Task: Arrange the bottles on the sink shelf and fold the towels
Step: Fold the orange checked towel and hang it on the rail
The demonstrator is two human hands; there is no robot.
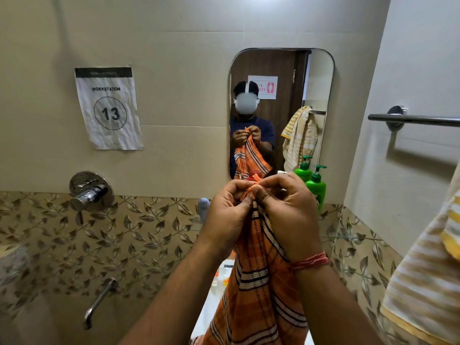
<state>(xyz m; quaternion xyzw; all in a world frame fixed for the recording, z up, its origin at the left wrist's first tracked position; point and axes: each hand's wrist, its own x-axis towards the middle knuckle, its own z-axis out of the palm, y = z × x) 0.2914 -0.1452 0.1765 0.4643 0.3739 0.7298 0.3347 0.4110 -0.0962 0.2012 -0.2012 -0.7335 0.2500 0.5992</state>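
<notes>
An orange towel [258, 282] with black and white stripes hangs down in front of me, held up by its top corner. My left hand [227, 215] and my right hand [286, 215] pinch that fringed corner together, thumbs touching, in front of the mirror. Behind my right hand a green pump bottle [316, 186] stands on the glass sink shelf [341, 236]. A pale blue bottle [203, 207] stands on the shelf left of my left hand. Small bottles [219, 275] show below, beside the towel. A yellow-and-white striped towel [428, 277] hangs at the right edge.
A wall mirror [281, 70] hangs above the shelf and reflects the person and the towels. A metal towel bar [418, 119] is on the right wall. A mixer valve [89, 190] and a spout [99, 300] are on the left wall. A paper sign [108, 108] reads workstation 13.
</notes>
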